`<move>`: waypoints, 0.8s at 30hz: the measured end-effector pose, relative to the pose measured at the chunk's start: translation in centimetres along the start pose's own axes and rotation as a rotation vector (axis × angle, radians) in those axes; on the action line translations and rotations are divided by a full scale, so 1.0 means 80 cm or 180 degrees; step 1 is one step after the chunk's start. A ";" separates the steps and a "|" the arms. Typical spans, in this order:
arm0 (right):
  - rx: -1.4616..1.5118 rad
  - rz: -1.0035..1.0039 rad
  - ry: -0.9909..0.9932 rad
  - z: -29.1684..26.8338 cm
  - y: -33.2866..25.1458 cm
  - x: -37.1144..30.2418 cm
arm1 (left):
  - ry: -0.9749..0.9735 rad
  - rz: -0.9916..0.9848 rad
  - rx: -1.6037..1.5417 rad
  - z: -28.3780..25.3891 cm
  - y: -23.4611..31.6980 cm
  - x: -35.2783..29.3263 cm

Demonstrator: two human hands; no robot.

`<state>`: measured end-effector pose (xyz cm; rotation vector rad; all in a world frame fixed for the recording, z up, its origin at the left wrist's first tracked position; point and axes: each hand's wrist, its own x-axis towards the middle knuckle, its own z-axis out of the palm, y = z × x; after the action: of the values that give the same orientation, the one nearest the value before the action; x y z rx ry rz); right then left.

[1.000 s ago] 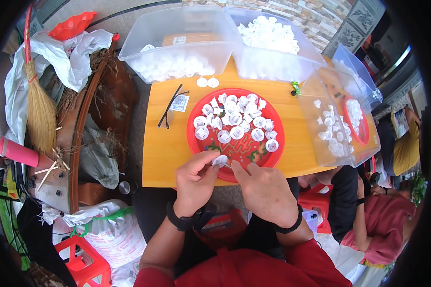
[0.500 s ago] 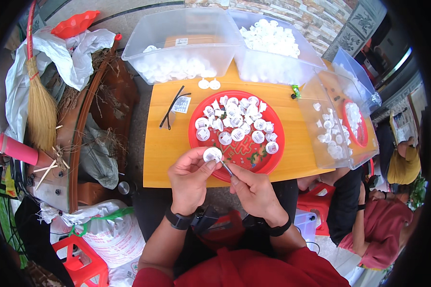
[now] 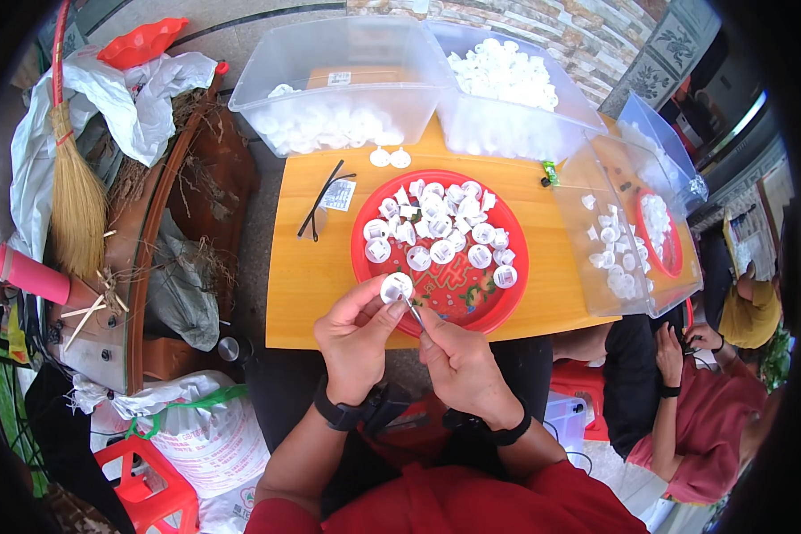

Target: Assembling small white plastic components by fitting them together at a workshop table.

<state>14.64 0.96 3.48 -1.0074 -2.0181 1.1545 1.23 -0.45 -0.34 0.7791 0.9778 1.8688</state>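
My left hand (image 3: 354, 343) pinches a small round white plastic piece (image 3: 395, 285) above the near edge of a red tray (image 3: 518, 267). In my right hand (image 3: 472, 369) is a slim metal tool (image 3: 415, 314), its tip pointed up at the white piece and seeming to touch it. The exact kind of tool is too small to tell. Many similar white pieces (image 3: 438, 222) lie loosely heaped in the far part of the tray, just beyond my hands.
Clear plastic bins (image 3: 347, 93) of white parts line the table's (image 3: 303, 294) far side. Folded glasses (image 3: 316, 209) lie left of the tray. At the right, past another clear bin (image 3: 587, 267), sits a person in a red shirt (image 3: 721, 427). A broom (image 3: 78, 187) leans at left.
My right hand has shifted slightly left and down, and the tool now stands steeper against the white piece. The seated person's hands at the right have come up into view.
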 end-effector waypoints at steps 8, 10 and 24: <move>-0.1543 -0.0600 0.0001 -0.006 -0.012 0.002 | 0.0009 0.0289 0.0470 0.000 -0.002 -0.002; -0.2424 -0.0687 -0.0335 -0.016 -0.026 0.005 | -0.0003 0.0330 0.0740 -0.003 -0.004 -0.003; -0.3504 -0.1547 -0.1407 -0.050 -0.063 0.031 | -0.0521 -0.0208 0.0876 0.002 0.006 -0.006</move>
<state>14.88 3.10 10.02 -0.6203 -3.1050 -0.0993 1.41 -0.99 0.10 1.0331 1.1541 1.6058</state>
